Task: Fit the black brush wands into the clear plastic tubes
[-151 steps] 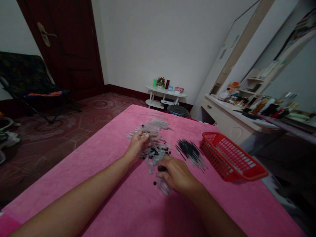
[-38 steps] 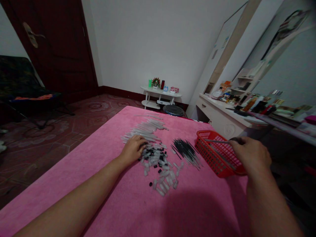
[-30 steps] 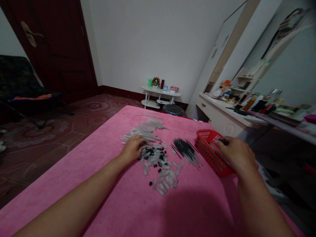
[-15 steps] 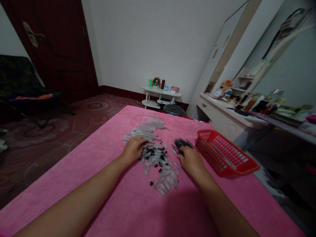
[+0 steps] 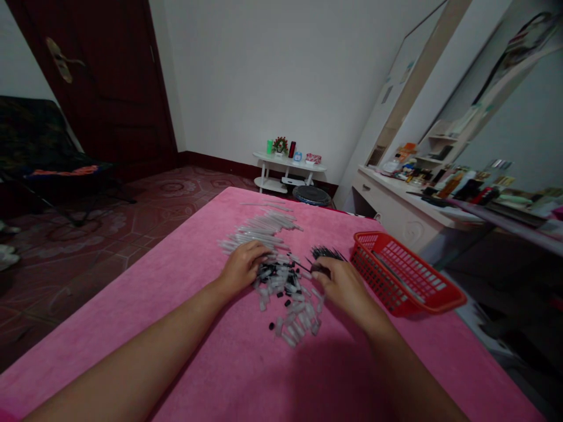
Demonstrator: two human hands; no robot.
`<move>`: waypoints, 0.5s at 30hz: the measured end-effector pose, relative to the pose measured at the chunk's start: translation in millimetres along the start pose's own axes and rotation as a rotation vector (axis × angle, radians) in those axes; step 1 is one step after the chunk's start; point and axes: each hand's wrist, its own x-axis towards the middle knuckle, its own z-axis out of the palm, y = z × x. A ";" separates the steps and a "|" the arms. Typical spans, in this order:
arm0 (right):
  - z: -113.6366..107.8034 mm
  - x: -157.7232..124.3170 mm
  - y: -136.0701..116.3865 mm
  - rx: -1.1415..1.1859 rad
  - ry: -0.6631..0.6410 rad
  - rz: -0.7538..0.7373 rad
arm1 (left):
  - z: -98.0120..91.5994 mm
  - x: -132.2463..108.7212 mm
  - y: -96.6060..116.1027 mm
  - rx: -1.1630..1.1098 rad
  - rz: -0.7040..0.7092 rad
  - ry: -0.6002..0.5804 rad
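Note:
On the pink table [image 5: 185,305] lie a pile of clear pen barrels [image 5: 264,228], a heap of small clear and black caps [image 5: 292,305] and a bundle of black refills [image 5: 328,254]. My left hand [image 5: 244,266] rests curled on the near end of the barrels, at the edge of the caps; what its fingers hold is hidden. My right hand [image 5: 347,284] lies over the refills with its fingers closed on one thin black refill that points left. A red plastic basket [image 5: 409,281] stands just right of it.
A white dressing table [image 5: 404,211] crowded with bottles stands right of the table, with a tall mirror behind it. A small white shelf [image 5: 290,170] and a round black stool [image 5: 311,196] are by the far wall. A dark chair and a door are at left.
My right hand came back from the red basket to the black refills and closed on one. My left hand stayed on the barrels.

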 end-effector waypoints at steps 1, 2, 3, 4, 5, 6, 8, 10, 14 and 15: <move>-0.9 -0.4 -3.6 0.031 0.009 -0.028 | -0.3 -0.1 1.5 -0.001 -0.004 0.000; -1.2 -0.8 -6.6 0.051 0.018 -0.044 | -0.5 -0.2 3.0 -0.004 -0.003 0.002; -0.9 -1.2 -9.0 0.064 0.022 -0.053 | -0.7 -0.3 4.3 -0.010 0.003 0.006; -0.4 -1.4 -10.7 0.072 0.022 -0.054 | -0.8 -0.4 5.5 -0.016 0.014 0.009; 0.2 -1.5 -11.9 0.078 0.020 -0.050 | -0.7 -0.5 6.4 -0.020 0.029 0.010; 0.6 -1.5 -12.4 0.084 0.015 -0.047 | -0.4 -0.6 7.0 -0.020 0.044 0.010; 0.9 -1.3 -12.5 0.095 0.006 -0.053 | 0.6 -0.8 7.2 -0.008 0.078 0.005; 0.4 -1.1 -12.1 0.104 0.003 -0.067 | 2.1 -1.0 6.9 0.018 0.116 -0.002; -1.8 -2.2 -13.6 0.121 0.010 -0.091 | 4.5 -2.1 11.4 0.107 0.205 -0.052; -2.2 -2.5 -14.8 0.125 0.019 -0.099 | 4.8 -2.5 14.5 0.128 0.230 -0.071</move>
